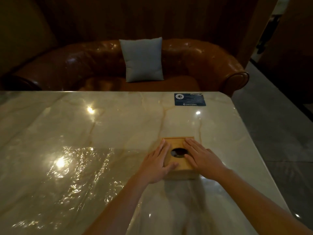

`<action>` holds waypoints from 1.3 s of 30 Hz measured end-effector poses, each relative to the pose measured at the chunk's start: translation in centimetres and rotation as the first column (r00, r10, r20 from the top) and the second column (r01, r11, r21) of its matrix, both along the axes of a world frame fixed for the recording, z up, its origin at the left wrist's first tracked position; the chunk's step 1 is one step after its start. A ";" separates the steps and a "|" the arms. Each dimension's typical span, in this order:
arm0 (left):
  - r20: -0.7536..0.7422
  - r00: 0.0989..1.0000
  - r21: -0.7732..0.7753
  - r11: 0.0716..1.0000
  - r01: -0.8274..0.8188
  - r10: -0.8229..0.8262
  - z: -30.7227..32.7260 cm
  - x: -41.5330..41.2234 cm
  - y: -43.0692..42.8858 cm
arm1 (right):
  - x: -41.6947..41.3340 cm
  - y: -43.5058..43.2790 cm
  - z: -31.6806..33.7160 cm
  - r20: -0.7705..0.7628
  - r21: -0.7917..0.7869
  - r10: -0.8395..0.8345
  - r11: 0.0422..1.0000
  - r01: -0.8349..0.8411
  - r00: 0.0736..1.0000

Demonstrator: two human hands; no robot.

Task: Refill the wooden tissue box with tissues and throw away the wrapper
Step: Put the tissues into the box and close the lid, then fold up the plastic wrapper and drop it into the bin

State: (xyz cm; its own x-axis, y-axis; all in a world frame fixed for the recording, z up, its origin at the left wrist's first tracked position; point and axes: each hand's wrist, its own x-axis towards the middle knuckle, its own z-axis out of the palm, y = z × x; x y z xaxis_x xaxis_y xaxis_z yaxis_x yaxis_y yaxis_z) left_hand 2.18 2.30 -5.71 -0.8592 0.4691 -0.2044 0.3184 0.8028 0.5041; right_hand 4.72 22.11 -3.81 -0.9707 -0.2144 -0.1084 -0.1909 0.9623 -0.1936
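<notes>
A square wooden tissue box stands on the marble table, right of centre. Its flat lid has a dark oval hole in the middle. My left hand lies flat on the lid's left side, fingers stretched forward and thumb across the near edge. My right hand lies flat on the lid's right side, fingers together and pointing away. Both palms press on the lid; neither hand wraps around anything. No tissues or wrapper are in view.
A blue card lies flat near the table's far right corner. A brown leather sofa with a grey cushion stands behind the table. The table's right edge drops to a grey floor.
</notes>
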 end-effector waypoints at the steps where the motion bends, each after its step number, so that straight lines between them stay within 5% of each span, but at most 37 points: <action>1: -0.009 1.000 -0.002 1.000 0.002 -0.002 0.2 -0.1 0.0 | -0.1 -0.1 0.3 0.019 0.006 -0.003 1.000 0.003 1.000; 9: -0.191 0.979 0.003 0.997 -0.071 0.071 1.6 0.3 -3.3 | -1.7 -2.8 3.5 0.154 0.137 -0.027 0.991 0.005 0.988; 17: -0.193 0.932 -0.017 0.949 -0.316 0.307 1.1 3.6 -13.2 | -1.1 -11.2 3.3 0.082 -0.012 0.089 0.996 -0.088 0.993; 22: -0.152 0.892 -0.044 0.899 -0.436 0.425 0.0 6.3 -19.0 | 0.0 -17.1 0.8 0.048 0.071 0.223 0.971 -0.226 0.974; 26: -0.163 0.862 -0.054 0.868 -0.493 0.480 -1.0 8.1 -22.4 | 0.8 -21.0 -1.0 0.095 -0.012 0.253 0.967 -0.253 0.963; 39: -0.142 0.892 -0.221 0.865 -0.450 0.428 -4.7 11.4 -24.7 | 2.5 -23.5 -5.8 0.289 0.050 0.179 0.978 -0.202 0.940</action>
State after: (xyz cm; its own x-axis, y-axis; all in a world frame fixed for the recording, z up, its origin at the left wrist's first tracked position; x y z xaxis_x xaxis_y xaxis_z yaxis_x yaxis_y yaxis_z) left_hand 13.61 -22.42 -10.41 -0.9838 -0.0154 -0.1784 -0.0629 0.9625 0.2639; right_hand 7.17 -1.42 -9.65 -0.8400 -0.3724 -0.3946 -0.3208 0.9274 -0.1923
